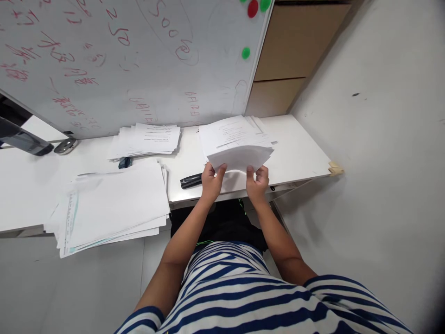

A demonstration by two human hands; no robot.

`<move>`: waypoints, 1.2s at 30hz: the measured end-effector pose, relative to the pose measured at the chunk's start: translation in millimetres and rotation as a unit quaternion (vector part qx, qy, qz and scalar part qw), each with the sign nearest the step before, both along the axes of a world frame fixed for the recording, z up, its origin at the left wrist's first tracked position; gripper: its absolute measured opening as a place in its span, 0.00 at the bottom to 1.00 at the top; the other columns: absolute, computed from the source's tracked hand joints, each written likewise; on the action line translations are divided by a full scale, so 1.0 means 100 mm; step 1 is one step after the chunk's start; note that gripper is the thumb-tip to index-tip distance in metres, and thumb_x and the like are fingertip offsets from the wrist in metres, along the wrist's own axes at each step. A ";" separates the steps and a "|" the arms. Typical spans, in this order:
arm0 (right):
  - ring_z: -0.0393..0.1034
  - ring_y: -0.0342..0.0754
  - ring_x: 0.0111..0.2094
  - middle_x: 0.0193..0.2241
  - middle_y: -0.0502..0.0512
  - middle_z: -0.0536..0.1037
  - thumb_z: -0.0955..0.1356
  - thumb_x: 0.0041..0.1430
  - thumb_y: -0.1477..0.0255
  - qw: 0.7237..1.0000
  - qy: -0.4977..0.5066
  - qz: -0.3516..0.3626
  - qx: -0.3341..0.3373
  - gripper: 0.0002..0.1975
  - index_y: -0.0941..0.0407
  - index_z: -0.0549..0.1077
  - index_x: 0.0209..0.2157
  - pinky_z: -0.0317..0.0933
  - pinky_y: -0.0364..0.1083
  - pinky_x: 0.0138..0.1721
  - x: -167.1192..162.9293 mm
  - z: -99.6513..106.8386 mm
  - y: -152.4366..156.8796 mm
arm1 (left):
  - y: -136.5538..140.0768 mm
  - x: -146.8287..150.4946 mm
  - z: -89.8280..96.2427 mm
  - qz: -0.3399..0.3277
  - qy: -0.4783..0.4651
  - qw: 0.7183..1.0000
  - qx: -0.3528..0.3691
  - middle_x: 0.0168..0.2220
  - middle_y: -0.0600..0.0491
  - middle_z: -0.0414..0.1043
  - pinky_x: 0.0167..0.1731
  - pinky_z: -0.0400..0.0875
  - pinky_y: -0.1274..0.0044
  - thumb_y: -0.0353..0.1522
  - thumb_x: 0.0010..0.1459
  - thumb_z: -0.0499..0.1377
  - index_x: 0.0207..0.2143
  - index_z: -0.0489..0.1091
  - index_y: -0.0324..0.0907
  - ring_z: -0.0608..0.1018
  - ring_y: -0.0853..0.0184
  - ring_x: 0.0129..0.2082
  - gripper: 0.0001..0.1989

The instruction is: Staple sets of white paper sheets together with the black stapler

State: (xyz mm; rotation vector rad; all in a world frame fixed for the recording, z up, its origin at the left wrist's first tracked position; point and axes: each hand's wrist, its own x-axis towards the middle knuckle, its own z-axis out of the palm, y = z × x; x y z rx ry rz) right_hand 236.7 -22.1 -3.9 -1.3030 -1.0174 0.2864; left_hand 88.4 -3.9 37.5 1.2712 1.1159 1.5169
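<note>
My left hand [212, 180] and my right hand [257, 181] both grip the near edge of some paper [241, 158], thumbs on top. The paper bows between them, tilted above the desk's front edge; I cannot tell how many sheets it is. Behind it lies a pile of printed sheets [231, 132], partly covered by the paper. Just left of my left hand rests a black stapler-like object [190, 181], its right end hidden by the hand.
A white desk [295, 139] runs along the whiteboard [215, 79]. Printed sheets [153, 138] and a larger paper stack [118, 204], overhanging the front edge, lie left. A small dark object [125, 162] sits between them. A mouse [66, 146] is far left; cardboard boxes [295, 41] stand behind.
</note>
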 end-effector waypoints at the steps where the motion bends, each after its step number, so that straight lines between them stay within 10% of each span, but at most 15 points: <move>1: 0.74 0.49 0.39 0.36 0.55 0.78 0.67 0.60 0.58 1.000 0.002 0.008 -0.011 0.16 0.55 0.69 0.43 0.67 0.50 0.45 -0.01 -0.01 -0.01 | -0.02 0.02 0.00 -0.001 0.010 1.000 -0.008 0.39 0.51 0.76 0.41 0.70 0.73 0.46 0.58 0.61 0.40 0.71 0.42 0.77 0.65 0.40 0.17; 22: 0.67 0.46 0.30 0.25 0.48 0.71 0.65 0.61 0.57 0.993 0.025 0.039 -0.113 0.15 0.54 0.69 0.34 0.64 0.45 0.38 0.01 -0.07 -0.15 | -0.15 0.06 0.03 -0.019 0.125 0.992 -0.001 0.44 0.49 0.77 0.45 0.69 0.72 0.44 0.61 0.57 0.44 0.72 0.43 0.77 0.62 0.44 0.16; 29: 0.64 0.48 0.58 0.59 0.63 0.65 0.69 0.56 0.60 0.980 0.195 0.014 -0.043 0.34 0.51 0.55 0.61 0.59 0.52 0.58 -0.05 -0.01 -0.30 | -0.17 0.10 0.11 -0.030 0.012 0.998 -0.048 0.43 0.49 0.78 0.42 0.71 0.73 0.44 0.58 0.61 0.44 0.71 0.43 0.78 0.64 0.42 0.17; 36: 0.73 0.51 0.50 0.49 0.60 0.77 0.68 0.58 0.57 0.935 0.324 0.115 -0.090 0.23 0.54 0.69 0.51 0.68 0.53 0.51 -0.16 0.09 -0.63 | -0.34 0.30 0.08 -0.067 -0.049 0.993 -0.085 0.47 0.47 0.77 0.44 0.72 0.71 0.44 0.59 0.60 0.47 0.69 0.42 0.78 0.64 0.44 0.19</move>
